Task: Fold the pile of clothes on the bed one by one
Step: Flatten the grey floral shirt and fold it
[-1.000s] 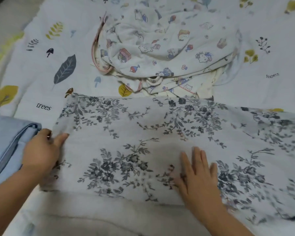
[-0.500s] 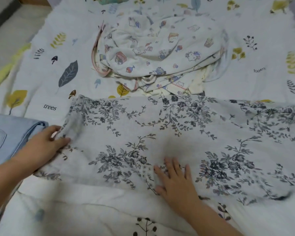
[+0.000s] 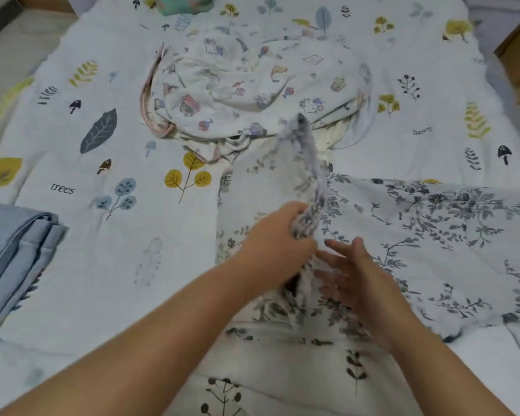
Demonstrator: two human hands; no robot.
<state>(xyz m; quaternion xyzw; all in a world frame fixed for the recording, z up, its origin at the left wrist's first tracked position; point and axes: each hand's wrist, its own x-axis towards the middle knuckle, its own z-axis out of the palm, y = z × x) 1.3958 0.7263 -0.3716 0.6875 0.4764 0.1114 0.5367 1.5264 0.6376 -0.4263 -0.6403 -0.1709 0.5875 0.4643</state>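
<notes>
Left hand (image 3: 278,235) grips one floral garment (image 3: 418,235); right hand (image 3: 353,271) flat.

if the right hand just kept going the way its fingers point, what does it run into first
Probably the left hand, which grips the lifted edge of the grey floral cloth. The right hand is open, its fingers aimed up and left at that raised fold; the gap looks small, though depth is unclear.

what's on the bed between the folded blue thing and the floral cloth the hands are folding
Only bare bedsheet, printed with leaves, trees and mushrooms, as the head view shows. No garment lies between the folded blue fabric and the floral cloth; the left hand grips its lifted edge.
</notes>
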